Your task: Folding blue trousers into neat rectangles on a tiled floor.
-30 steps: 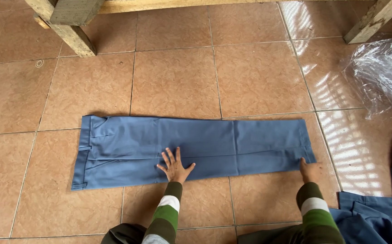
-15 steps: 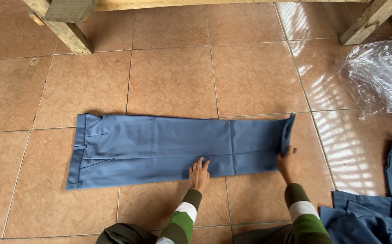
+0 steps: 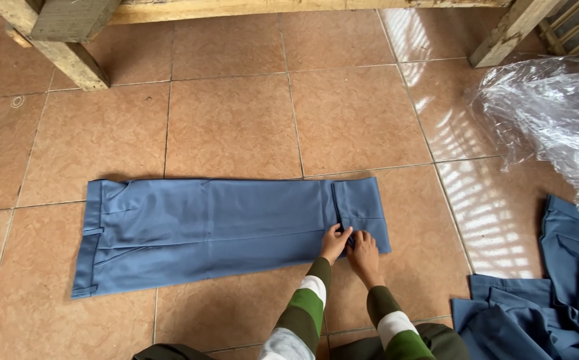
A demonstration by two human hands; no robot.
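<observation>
Left hand (image 3: 335, 241) and right hand (image 3: 364, 253) pinch smooth blue trousers (image 3: 223, 227) at the fold.

Soft daylight; striped glare on tiles (image 3: 496, 213); sharp focus

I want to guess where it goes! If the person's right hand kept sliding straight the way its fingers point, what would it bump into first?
The right hand points up and slightly left, resting on the folded-over end of the blue trousers. It would probably slide across that flap first, then onto bare floor tiles. The left hand sits close beside it.
</observation>
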